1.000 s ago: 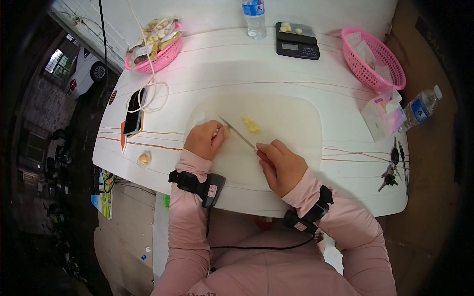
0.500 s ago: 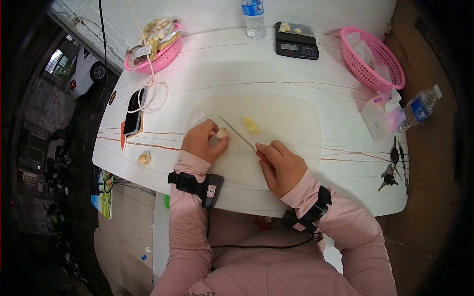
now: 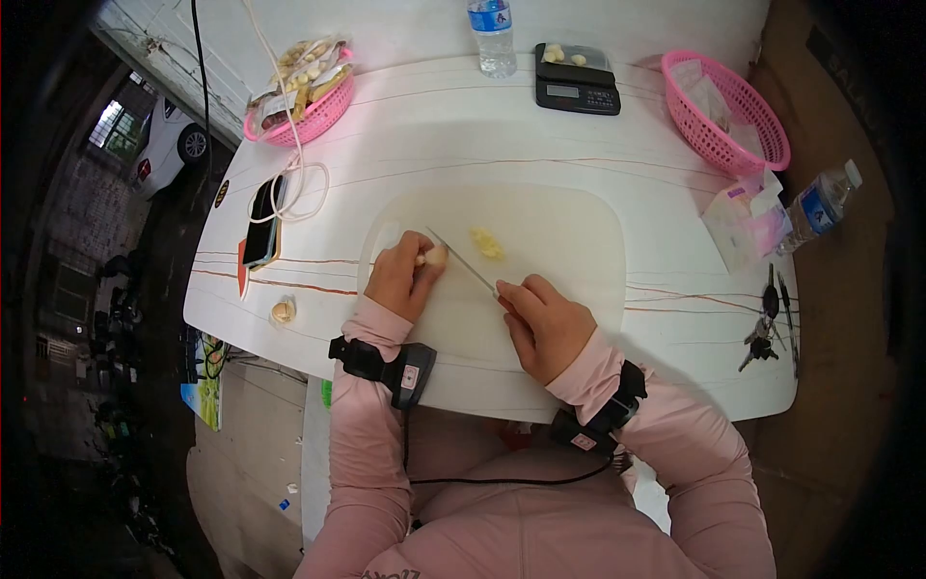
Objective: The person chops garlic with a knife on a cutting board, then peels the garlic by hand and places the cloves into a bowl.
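Observation:
My left hand (image 3: 394, 280) is closed on a small pale garlic clove (image 3: 437, 257), pinched between thumb and fingers over the left part of the white cutting board (image 3: 569, 333). In my right hand (image 3: 552, 330) is a knife (image 3: 465, 263), its handle wrapped by the fingers. The thin blade points up and left, its tip close to the left fingers and its edge beside the garlic clove. A little pile of chopped yellowish pieces (image 3: 487, 243) lies on the board, just past the blade.
Left of the board are a garlic bulb (image 3: 283, 311) and a phone (image 3: 262, 224) with a white cable. Behind stand a filled pink basket (image 3: 323, 114), a water bottle (image 3: 496, 43) and a kitchen scale (image 3: 579, 95). Another pink basket (image 3: 709, 135), a tissue pack (image 3: 738, 227), a bottle (image 3: 820, 207) and keys (image 3: 762, 338) are at right.
The left fingers have turned the garlic clove and brought it slightly up and right, nearer the blade. The knife and the chopped pile have hardly moved.

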Demonstrator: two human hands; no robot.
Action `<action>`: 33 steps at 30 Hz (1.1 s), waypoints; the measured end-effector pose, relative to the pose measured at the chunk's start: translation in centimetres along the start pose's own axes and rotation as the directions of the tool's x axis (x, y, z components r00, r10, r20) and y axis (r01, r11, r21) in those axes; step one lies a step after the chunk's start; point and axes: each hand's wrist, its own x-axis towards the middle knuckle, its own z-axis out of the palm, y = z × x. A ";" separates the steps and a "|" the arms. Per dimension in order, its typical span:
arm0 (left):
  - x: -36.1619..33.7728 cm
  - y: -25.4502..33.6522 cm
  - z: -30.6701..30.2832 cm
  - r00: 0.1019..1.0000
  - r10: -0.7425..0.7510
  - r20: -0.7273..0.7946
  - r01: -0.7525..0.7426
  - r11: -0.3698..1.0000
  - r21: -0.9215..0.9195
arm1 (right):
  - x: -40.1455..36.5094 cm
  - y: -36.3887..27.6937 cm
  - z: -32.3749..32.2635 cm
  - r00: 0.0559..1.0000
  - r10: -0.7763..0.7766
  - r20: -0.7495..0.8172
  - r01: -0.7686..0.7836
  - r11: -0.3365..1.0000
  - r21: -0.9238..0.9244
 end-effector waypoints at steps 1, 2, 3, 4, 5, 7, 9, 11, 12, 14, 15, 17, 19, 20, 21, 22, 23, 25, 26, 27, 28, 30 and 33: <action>0.0 -0.1 0.1 1.000 0.000 0.000 0.000 1.000 0.000 | 0.0 0.0 0.0 1.000 0.000 0.000 0.000 1.000 0.000; 0.0 -0.2 0.1 1.000 0.012 -0.006 -0.012 1.000 -0.009 | 0.0 0.1 0.1 1.000 -0.001 0.002 0.001 1.000 -0.013; 0.0 -0.3 0.2 1.000 0.024 -0.014 -0.024 1.000 -0.018 | 0.0 0.1 0.1 1.000 -0.002 0.003 0.002 1.000 -0.026; 0.0 -0.4 0.3 1.000 0.024 -0.014 -0.024 1.000 -0.018 | 0.0 0.1 0.1 1.000 -0.002 0.003 0.002 1.000 -0.026; 0.0 -0.5 0.4 0.998 0.054 -0.024 -0.054 0.999 -0.002 | 0.0 0.0 0.0 1.000 -0.008 0.004 0.008 0.999 -0.037; 0.0 -0.5 0.4 0.996 0.083 -0.033 -0.083 0.996 0.013 | 0.0 -0.1 -0.1 1.000 -0.014 0.004 0.014 0.999 -0.047; 0.1 -0.1 0.3 0.999 0.048 0.002 -0.048 0.998 0.043 | 0.0 -0.1 -0.2 1.000 0.000 0.015 0.001 0.998 -0.065; 0.1 0.1 0.3 0.999 0.051 -0.002 -0.051 0.997 0.054 | 0.0 -0.1 -0.2 1.000 0.002 0.013 -0.001 0.998 -0.065; 0.1 0.2 0.3 0.998 0.054 -0.007 -0.054 0.996 0.065 | 0.0 -0.1 -0.2 1.000 0.003 0.010 -0.002 0.998 -0.064; 0.3 0.2 0.4 0.994 0.100 -0.041 -0.100 0.995 0.012 | 0.0 -0.1 -0.1 1.000 0.007 0.008 -0.007 0.998 -0.063; 0.4 0.3 0.5 0.987 0.144 -0.078 -0.147 0.988 -0.040 | 0.0 -0.1 -0.1 1.000 0.012 0.005 -0.011 0.998 -0.062; 0.4 1.0 -0.1 0.992 0.111 -0.055 -0.113 0.993 -0.035 | 0.0 -0.1 -0.1 1.000 0.016 0.006 -0.016 0.998 -0.061; 0.3 1.2 -0.2 0.997 0.077 -0.031 -0.078 0.997 -0.029 | 0.0 -0.1 -0.1 1.000 0.022 0.006 -0.022 0.998 -0.059; 0.3 1.0 0.0 0.993 0.087 -0.077 -0.091 0.994 -0.057 | 0.0 -0.1 -0.1 1.000 0.020 0.006 -0.020 0.998 -0.055; 0.3 0.9 0.1 0.988 0.094 -0.124 -0.105 0.991 -0.084 | 0.0 -0.1 -0.1 1.000 0.019 0.006 -0.018 0.999 -0.052; 0.3 0.8 0.2 0.988 0.094 -0.124 -0.105 0.991 -0.084 | 0.0 -0.1 -0.1 1.000 0.019 0.007 -0.019 0.999 -0.051; 0.3 0.9 0.1 0.985 0.108 -0.132 -0.119 0.990 -0.078 | 0.0 -0.1 -0.1 1.000 0.017 0.003 -0.016 0.999 -0.047; 0.4 0.8 0.1 0.983 0.121 -0.140 -0.132 0.989 -0.071 | -0.1 -0.1 -0.1 1.000 0.014 -0.001 -0.014 0.999 -0.043; 0.4 0.8 0.1 0.982 0.125 -0.144 -0.137 0.988 -0.074 | -0.1 -0.1 -0.1 1.000 0.017 -0.002 -0.017 0.999 -0.043; 0.4 0.8 0.1 0.980 0.129 -0.149 -0.141 0.987 -0.078 | -0.1 -0.1 -0.1 1.000 0.020 -0.004 -0.021 0.999 -0.044; 0.4 0.8 0.1 0.980 0.129 -0.149 -0.142 0.987 -0.077 | -0.1 -0.1 -0.1 1.000 0.020 -0.004 -0.021 0.999 -0.043; 0.3 0.9 0.0 0.985 0.111 -0.133 -0.123 0.989 -0.082 | -0.1 0.2 0.1 1.000 -0.005 -0.008 0.004 0.998 -0.063; 0.4 1.4 -0.1 0.988 0.091 -0.124 -0.103 0.991 -0.090 | -0.2 0.2 0.1 1.000 -0.008 -0.027 0.006 0.998 -0.065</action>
